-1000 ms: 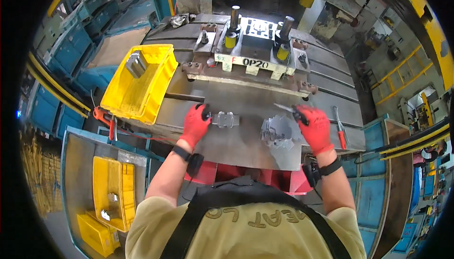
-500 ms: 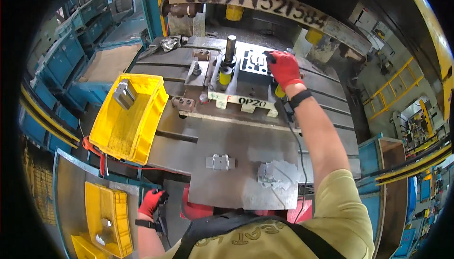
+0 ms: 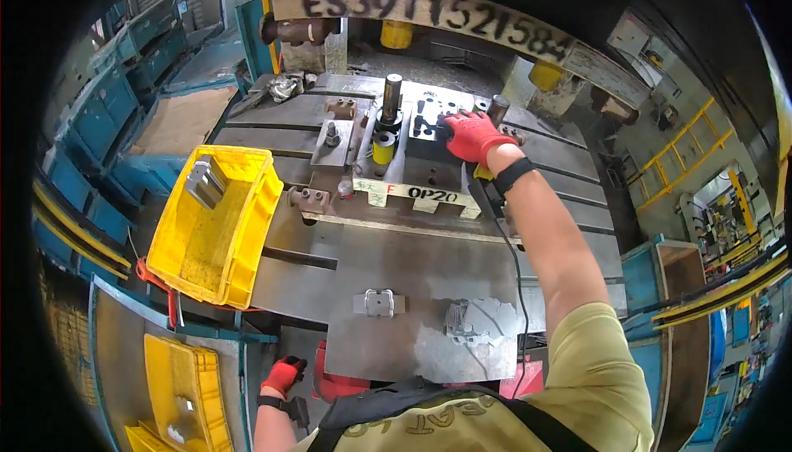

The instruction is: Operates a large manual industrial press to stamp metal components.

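My right hand [image 3: 477,137], in a red glove with dark fingertips, reaches over the right part of a dark die block [image 3: 429,153] with a pale, slotted top. Its fingers are bent down at the top face and hide what lies under them, so whatever they grip is not visible. My left hand [image 3: 283,375], gloved alike, hangs low beside a red stool [image 3: 338,382], its fingers loosely curled with nothing seen in them. On the front plate lies a small grey metal part [image 3: 379,303] with a bright clip-like frame. Flat grey metal pieces [image 3: 478,322] lie to its right.
A yellow bin [image 3: 210,233] holding a grey metal block [image 3: 206,184] stands left of the die. Guide posts [image 3: 392,99] rise beside the block, under the press's upper beam [image 3: 462,19]. A black cable [image 3: 521,287] trails along my right arm. Yellow crates [image 3: 186,390] stand lower left.
My right hand has moved slightly left and nearer, over the die's top, covering the bright part seen there. My left hand has dropped lower and to the right, its fingers more curled. The view has shifted slightly.
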### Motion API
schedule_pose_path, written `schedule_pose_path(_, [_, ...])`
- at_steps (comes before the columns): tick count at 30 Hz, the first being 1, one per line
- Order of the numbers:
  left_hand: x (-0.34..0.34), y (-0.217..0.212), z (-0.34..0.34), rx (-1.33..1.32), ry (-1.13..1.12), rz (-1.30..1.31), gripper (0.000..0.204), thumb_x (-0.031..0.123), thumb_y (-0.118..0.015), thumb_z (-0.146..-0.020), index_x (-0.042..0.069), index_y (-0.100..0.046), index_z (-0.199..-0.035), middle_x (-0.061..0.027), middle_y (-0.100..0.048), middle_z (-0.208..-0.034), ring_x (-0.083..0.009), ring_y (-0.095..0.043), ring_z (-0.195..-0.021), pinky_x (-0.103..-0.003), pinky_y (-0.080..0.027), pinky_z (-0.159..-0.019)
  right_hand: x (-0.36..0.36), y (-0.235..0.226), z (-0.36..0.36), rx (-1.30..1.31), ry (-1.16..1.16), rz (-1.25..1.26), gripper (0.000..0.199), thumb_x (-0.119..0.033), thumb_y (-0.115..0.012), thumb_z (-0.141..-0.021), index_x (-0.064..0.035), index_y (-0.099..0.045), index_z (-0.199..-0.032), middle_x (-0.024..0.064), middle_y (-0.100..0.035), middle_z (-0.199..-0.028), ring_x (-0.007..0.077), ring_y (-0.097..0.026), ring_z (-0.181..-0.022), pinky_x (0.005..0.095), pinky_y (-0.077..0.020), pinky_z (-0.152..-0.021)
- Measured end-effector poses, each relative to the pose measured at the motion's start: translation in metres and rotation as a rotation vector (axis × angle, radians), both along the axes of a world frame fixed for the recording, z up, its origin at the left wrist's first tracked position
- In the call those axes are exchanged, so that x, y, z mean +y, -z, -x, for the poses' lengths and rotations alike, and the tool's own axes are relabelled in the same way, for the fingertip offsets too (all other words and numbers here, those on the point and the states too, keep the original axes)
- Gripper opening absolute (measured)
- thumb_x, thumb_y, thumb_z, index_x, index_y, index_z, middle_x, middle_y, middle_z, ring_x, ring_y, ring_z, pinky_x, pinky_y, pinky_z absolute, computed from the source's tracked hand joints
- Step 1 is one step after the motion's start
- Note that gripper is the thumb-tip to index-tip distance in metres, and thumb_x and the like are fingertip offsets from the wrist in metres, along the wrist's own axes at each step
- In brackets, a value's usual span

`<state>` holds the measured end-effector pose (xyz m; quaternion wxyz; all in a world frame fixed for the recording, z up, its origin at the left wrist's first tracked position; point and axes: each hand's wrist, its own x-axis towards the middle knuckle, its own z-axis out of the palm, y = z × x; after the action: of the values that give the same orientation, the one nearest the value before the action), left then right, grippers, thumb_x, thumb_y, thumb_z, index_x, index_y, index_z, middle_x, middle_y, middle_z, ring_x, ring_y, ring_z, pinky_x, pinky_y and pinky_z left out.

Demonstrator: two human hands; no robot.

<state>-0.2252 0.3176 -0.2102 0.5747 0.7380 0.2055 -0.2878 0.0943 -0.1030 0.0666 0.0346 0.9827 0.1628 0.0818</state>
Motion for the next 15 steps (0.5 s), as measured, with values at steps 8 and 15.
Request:
schedule_pose_path(8, [0.004,-0.018,-0.011,0.052,0.030,-0.148,0.039,0.037,-0.056,-0.074,0.004,-0.054,-0.094,-0.0074,-0.055,-0.083,-0.0166,-0.052,-0.070,-0.029,-0.044,-0.058,-0.037,-0.021,0.175,-0.040,-0.068,-0.274,0.037,-0.028,-0.055,-0.072,-0.0047,-0.052,-0.099,0.0117,-0.054,-0.095,0.0258,-0.048,-0.094,0.0328,-0.0355,-0.083])
schedule_pose_path(15, [-0.033,-0.044,-0.002,0.232,-0.004,0.500,0.053,0.034,-0.060,-0.072,0.007,-0.040,-0.113,-0.0064,-0.046,-0.108,-0.0201,-0.049,-0.090,-0.034,-0.046,-0.071,-0.137,0.089,0.358,0.057,0.957,-0.739,0.036,-0.031,-0.059,-0.071,0.0008,-0.057,-0.089,0.0185,-0.058,-0.084,0.0294,-0.057,-0.078,0.0333,-0.0429,-0.068])
